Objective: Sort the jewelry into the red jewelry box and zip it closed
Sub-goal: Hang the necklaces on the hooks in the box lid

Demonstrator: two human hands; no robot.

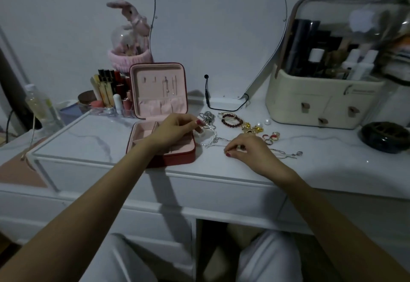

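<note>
The red jewelry box (159, 113) stands open on the white tabletop (88, 139), its lid upright, lined in pale pink with a few thin chains hanging inside. The left hand (175, 128) hovers over its tray, hiding most compartments; its fingers (200, 123) pinch something small beside the pearl strand (209, 138), too fine to identify. The right hand (246, 150) rests on the tabletop, fingers closed on a thin silver chain (286, 154). Dim light blurs the beaded bracelet (231, 120) and rings (271, 137).
</note>
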